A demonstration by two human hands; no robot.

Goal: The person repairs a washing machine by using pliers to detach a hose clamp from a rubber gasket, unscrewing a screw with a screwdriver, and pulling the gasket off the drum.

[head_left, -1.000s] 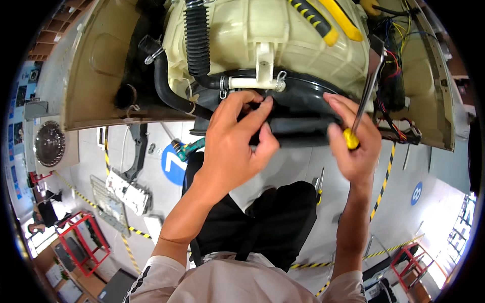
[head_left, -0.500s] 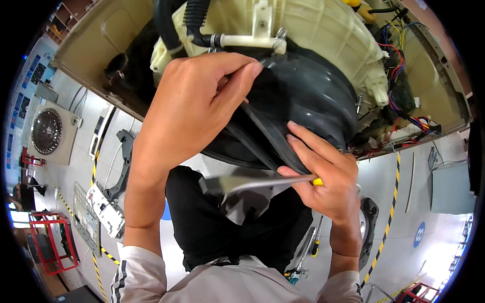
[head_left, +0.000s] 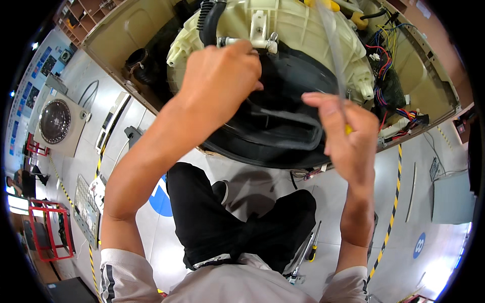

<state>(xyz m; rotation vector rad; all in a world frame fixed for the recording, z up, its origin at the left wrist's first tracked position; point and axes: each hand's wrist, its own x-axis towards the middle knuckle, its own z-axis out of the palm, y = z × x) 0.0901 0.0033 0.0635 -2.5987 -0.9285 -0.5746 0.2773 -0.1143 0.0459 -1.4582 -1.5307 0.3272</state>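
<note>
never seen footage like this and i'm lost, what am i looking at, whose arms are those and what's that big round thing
The camera sits on a person's head and looks down, so the two bare arms are their own. The round thing is an opened washing machine: a cream plastic tub with a black rubber seal. The left hand rests on the seal's upper edge. The right hand holds a yellow-handled screwdriver, shaft pointing up. Another screwdriver lies on the grey floor beside the person's black-trousered legs.

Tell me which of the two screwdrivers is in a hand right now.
The long-shafted screwdriver in the right hand, raised over the black drum. The other screwdriver lies on the floor.
</note>
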